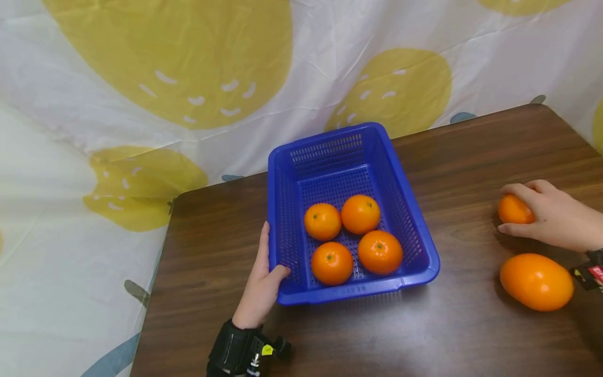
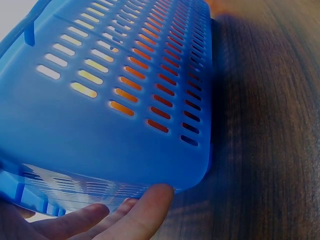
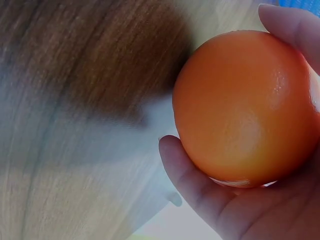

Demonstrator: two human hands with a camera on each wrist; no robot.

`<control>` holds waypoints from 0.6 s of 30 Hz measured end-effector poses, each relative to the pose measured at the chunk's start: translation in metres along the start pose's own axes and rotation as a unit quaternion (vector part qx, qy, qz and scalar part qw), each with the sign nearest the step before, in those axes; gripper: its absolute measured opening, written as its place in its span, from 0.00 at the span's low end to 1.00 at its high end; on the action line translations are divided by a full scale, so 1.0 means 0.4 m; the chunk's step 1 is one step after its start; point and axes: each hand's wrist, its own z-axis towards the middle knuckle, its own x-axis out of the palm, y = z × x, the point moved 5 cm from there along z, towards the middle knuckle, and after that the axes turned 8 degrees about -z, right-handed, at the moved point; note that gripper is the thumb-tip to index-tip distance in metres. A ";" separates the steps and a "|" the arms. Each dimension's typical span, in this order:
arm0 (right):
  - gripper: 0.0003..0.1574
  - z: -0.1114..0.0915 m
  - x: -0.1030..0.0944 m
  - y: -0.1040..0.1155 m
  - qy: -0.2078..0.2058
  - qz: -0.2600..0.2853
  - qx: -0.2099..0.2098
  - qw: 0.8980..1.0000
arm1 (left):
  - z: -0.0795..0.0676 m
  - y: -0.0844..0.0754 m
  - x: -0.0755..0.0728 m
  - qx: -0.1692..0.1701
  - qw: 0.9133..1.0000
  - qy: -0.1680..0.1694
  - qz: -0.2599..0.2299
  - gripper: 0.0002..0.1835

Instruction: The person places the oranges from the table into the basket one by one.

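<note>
A blue plastic basket [image 1: 355,289] with slotted walls stands on the table, several oranges [image 1: 332,263] grouped in its near half. My left hand [image 1: 260,285] holds the basket's near left corner, thumb over the rim and fingers along the outer wall. In the left wrist view, fingers lie against the slotted basket [image 2: 100,135]. Over at the right, my right hand [image 1: 553,214] grips another orange [image 1: 513,209], fingers on one side and thumb on the other. The right wrist view shows that orange [image 3: 245,110] large and glossy, cupped in the hand.
Just nearer than the right hand lies a larger, oblong orange fruit [image 1: 537,283]. The brown wood-grain table [image 1: 452,335] runs beneath everything. A white cloth [image 1: 311,68] with yellow fruit prints hangs along the table's back and left edges.
</note>
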 end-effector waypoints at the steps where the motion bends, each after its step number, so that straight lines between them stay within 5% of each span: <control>1: 0.53 0.000 -0.001 0.001 0.001 -0.002 0.001 1.000 | 0.000 0.000 0.000 0.000 1.000 -0.001 0.001 0.47; 18: 0.50 0.005 -0.040 0.011 -0.029 -0.030 -0.011 0.999 | 0.001 0.000 0.000 -0.002 1.000 0.000 0.000 0.47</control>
